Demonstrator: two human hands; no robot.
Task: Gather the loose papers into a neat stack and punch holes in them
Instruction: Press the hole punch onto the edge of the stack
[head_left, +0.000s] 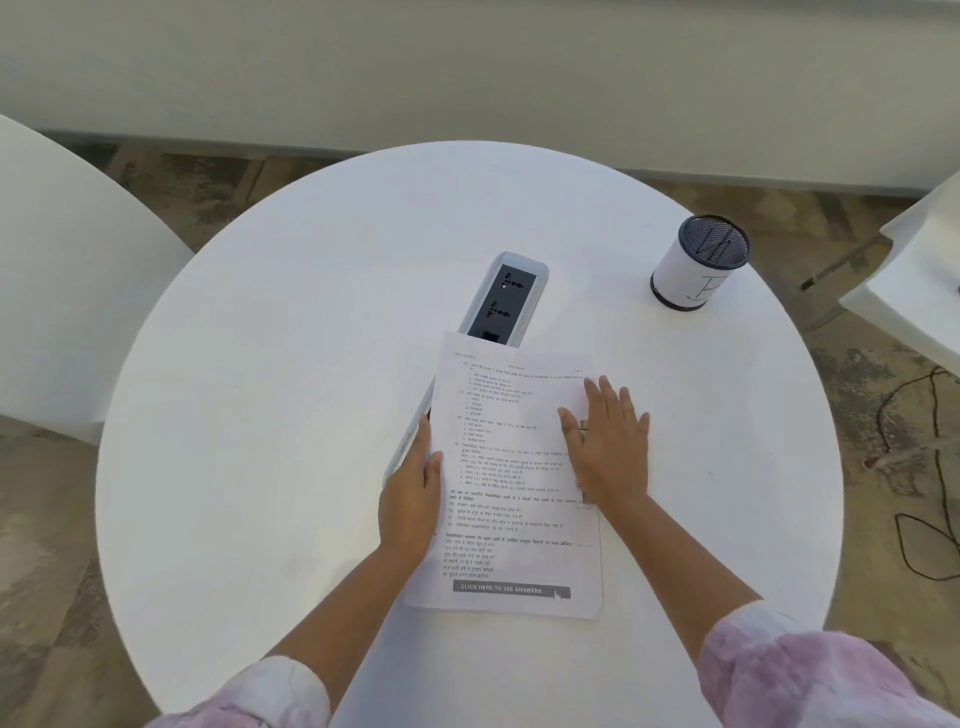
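A stack of printed papers (511, 467) lies in the middle of the round white table (260, 395), its top sheet covered in lines of text with a dark banner near the bottom. My left hand (413, 493) rests along the stack's left edge, fingers together against the paper. My right hand (608, 441) lies flat on the right part of the top sheet, fingers spread. A small dark object shows partly under my right palm; I cannot tell what it is. No hole punch is clearly visible.
A grey power socket strip (506, 299) is set into the table, partly under the papers' top and left edges. A mesh pen holder (696, 262) stands at the back right. White chairs flank the table; cables (930, 467) lie on the floor at right.
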